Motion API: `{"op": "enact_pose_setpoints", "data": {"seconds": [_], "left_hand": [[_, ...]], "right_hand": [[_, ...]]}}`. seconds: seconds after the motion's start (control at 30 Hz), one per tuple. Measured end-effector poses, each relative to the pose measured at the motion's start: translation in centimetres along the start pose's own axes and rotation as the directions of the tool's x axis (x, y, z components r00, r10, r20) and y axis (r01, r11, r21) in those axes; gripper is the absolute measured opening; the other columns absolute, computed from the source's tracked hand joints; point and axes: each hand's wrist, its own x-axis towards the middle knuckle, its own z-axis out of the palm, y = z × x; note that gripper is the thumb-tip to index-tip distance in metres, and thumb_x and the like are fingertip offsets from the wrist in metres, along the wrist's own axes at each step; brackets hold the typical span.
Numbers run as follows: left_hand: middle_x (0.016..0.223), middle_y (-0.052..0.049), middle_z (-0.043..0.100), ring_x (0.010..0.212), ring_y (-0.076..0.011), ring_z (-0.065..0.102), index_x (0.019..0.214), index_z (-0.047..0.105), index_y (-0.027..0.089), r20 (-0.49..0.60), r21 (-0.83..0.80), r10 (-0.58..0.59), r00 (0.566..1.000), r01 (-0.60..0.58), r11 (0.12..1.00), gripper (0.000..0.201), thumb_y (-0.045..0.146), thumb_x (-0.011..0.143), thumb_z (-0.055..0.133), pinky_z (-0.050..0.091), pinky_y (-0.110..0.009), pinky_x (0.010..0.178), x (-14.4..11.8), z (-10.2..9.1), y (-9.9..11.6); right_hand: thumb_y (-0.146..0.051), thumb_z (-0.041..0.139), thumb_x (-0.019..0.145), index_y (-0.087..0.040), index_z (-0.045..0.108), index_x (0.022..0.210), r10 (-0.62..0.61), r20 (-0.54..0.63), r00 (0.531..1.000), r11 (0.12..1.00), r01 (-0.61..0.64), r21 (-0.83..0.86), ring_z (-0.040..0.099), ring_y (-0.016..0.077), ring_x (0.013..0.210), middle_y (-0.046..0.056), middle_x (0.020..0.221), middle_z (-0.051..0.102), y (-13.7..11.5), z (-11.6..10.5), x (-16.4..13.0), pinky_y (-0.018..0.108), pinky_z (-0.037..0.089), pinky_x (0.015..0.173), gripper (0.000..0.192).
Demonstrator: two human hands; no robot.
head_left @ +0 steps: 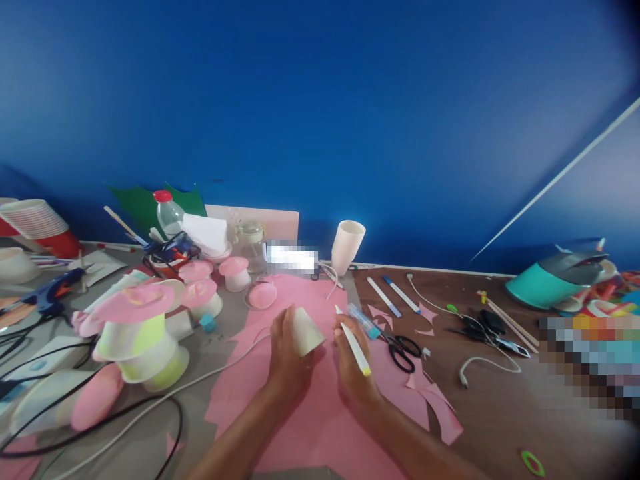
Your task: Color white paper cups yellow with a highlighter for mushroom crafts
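Fingers wrapped round it, my left hand [289, 350] holds a small white paper cup [307, 331] with a faint yellow-green tint, tilted on its side above pink paper [300, 427]. My right hand [354, 353] grips a white marker [355, 348] with a yellow end; its other end points up toward the cup, apart from it. Just beyond the right hand lie a clear and blue tube-like item [364, 321] and black-handled scissors [404, 350]. Pink paper scraps [443, 407] are scattered to the right.
Cups with pink paper tops [140, 303] crowd the left side, near a blue glue gun [43, 297] and loose black cables. A tall white cup [347, 245] stands by the blue wall. Two markers [384, 297] and a white cable [435, 305] lie right; a teal container [543, 283] sits farther off.
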Motion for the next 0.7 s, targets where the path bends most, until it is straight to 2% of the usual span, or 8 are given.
{"op": "enact_pose_setpoints", "data": {"seconds": [0.07,0.17,0.33,0.5,0.7], "left_hand": [[0.138,-0.021,0.046,0.13,-0.0374,0.041,0.139,0.036,0.011,-0.028,0.031,-0.026,0.999,0.027,0.999,0.07,0.03,0.078,0.062,0.038,-0.058,0.106,0.1,0.0,0.2],[0.135,-0.02,0.05,0.129,-0.0375,0.043,0.138,0.039,0.011,-0.055,0.027,-0.062,0.997,0.064,0.998,0.069,0.033,0.077,0.063,0.037,-0.057,0.106,0.2,-0.1,0.5],[0.135,-0.022,0.049,0.128,-0.0386,0.044,0.139,0.04,0.009,0.006,-0.049,-0.127,0.992,0.127,0.991,0.073,0.036,0.075,0.062,0.034,-0.059,0.108,0.3,-0.5,1.0],[0.143,-0.022,0.043,0.134,-0.0377,0.038,0.142,0.037,0.01,0.074,-0.106,-0.139,0.988,0.146,0.984,0.075,0.034,0.074,0.06,0.034,-0.056,0.109,0.1,-0.7,1.4],[0.141,-0.024,0.045,0.134,-0.0395,0.039,0.14,0.038,0.008,0.044,-0.094,-0.136,0.99,0.139,0.986,0.08,0.048,0.075,0.061,0.031,-0.059,0.111,0.2,-0.4,0.9]], "right_hand": [[-0.028,0.05,0.093,-0.023,0.061,0.104,-0.08,0.073,0.994,0.994,0.085,-0.072,0.058,0.0186,0.082,0.003,0.09,0.06,0.3,-0.1,-0.3,0.033,0.049,0.076,0.017],[-0.019,0.047,0.091,-0.023,0.057,0.113,-0.134,0.153,0.979,0.978,0.156,-0.141,0.06,0.019,0.085,0.004,0.095,0.06,0.6,0.0,-0.8,0.033,0.051,0.077,0.024],[-0.012,0.049,0.087,-0.022,0.056,0.115,-0.22,0.229,0.948,0.925,0.277,-0.259,0.061,0.0221,0.093,0.007,0.101,0.061,1.1,0.0,-0.8,0.036,0.052,0.08,0.031],[-0.012,0.047,0.087,-0.022,0.057,0.109,-0.213,0.25,0.945,0.918,0.281,-0.28,0.064,0.0217,0.087,0.007,0.096,0.063,1.5,-0.5,-0.1,0.035,0.053,0.076,0.026],[-0.016,0.048,0.088,-0.021,0.059,0.107,-0.224,0.249,0.942,0.914,0.292,-0.283,0.065,0.0213,0.083,0.006,0.093,0.065,1.5,-0.6,0.3,0.034,0.053,0.072,0.023]]}}
